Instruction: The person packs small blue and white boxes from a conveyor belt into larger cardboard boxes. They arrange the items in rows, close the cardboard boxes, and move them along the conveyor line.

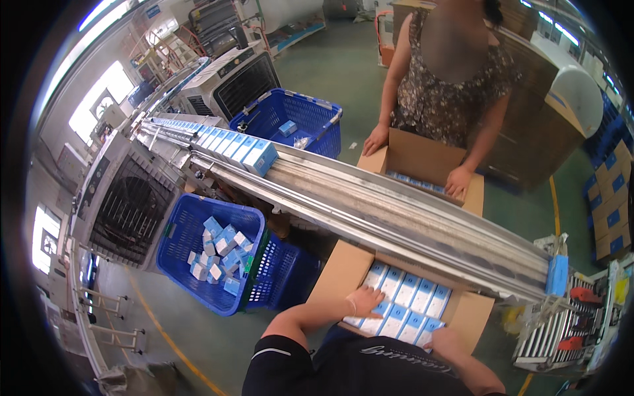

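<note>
From the left, we see loose packets in a blue basket, then a line of boxes toward the conveyor's far-left end, seemingly left to pack. Against its near edge, our open carton looks filled across the visible layer with two rows of boxes; flaps stand open. Our left grip lies spread on them; our right grip meets their right corner, fingers too hidden to tell.

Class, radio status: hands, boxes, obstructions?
Left hand spread over white-and-blue boxes; right hand at their near right corner. Boxes in rows inside open carton. Side flaps outward, not covering them.
</note>
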